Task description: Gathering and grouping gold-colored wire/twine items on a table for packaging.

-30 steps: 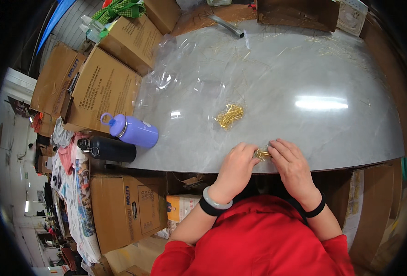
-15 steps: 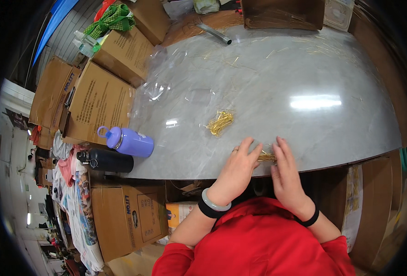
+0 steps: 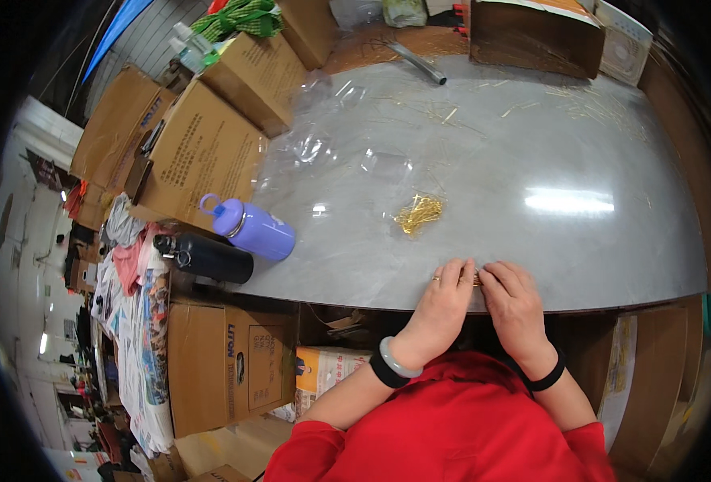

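Observation:
Close to the near edge of the grey table (image 3: 355, 265), my left hand (image 3: 441, 304) and my right hand (image 3: 516, 312) are brought together, fingertips almost meeting. Between them they close on a small bundle of thin gold wire pieces (image 3: 477, 279), most of it hidden behind my fingers. A loose pile of similar gold wire pieces (image 3: 418, 214) lies farther off, a little left of my hands, touched by neither.
A purple bottle (image 3: 259, 231) and a black bottle (image 3: 211, 257) lie at the left edge, near cardboard boxes (image 3: 203, 153). Clear plastic (image 3: 311, 149) is beyond them. A metal tube (image 3: 420, 64), scattered wires (image 3: 596, 108) and an open brown box (image 3: 536, 36) are at the back.
My hands have drawn closer together and closed round the small wire bundle, which showed more before. The whole view has shifted, so the table and bottles appear farther right.

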Demonstrator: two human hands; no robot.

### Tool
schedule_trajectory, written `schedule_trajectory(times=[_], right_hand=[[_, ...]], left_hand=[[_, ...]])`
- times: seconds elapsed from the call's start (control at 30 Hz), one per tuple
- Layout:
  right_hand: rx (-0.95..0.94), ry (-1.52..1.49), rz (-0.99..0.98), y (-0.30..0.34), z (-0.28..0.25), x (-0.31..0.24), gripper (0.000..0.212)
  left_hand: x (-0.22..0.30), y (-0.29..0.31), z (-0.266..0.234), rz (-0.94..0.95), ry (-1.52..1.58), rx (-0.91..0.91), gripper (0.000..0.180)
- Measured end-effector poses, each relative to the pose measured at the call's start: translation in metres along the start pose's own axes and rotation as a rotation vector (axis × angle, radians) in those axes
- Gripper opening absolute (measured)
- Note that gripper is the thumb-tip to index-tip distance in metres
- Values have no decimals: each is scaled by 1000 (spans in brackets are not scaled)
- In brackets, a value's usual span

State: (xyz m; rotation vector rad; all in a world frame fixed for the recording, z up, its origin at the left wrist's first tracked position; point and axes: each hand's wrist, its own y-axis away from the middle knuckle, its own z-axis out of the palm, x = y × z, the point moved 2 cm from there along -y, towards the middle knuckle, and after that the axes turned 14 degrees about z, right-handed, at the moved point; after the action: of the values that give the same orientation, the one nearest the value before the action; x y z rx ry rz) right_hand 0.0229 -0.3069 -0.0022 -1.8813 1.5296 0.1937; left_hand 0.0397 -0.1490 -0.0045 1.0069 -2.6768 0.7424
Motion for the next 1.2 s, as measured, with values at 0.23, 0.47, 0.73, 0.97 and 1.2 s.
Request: schedule_trajectory(times=[0.23,0.47,0.73,0.97,1.2], right_hand=[[42,61,33,2,-10,12,30],[63,51,37,0,-8,8,28],[46,-10,104,3,-12,12,27],[11,24,120,-11,-12,17,22],[-19,23,32,-13,-7,4,27]], left_hand=[[-85,23,-57,-736,812,239,34],[-127,-9,-60,-966,1043,174,32],[-93,17,-64,-855,1130,257,18],[-30,75,-68,-840,1470,46,15],[-7,88,-13,-802,1716,-22,15]])
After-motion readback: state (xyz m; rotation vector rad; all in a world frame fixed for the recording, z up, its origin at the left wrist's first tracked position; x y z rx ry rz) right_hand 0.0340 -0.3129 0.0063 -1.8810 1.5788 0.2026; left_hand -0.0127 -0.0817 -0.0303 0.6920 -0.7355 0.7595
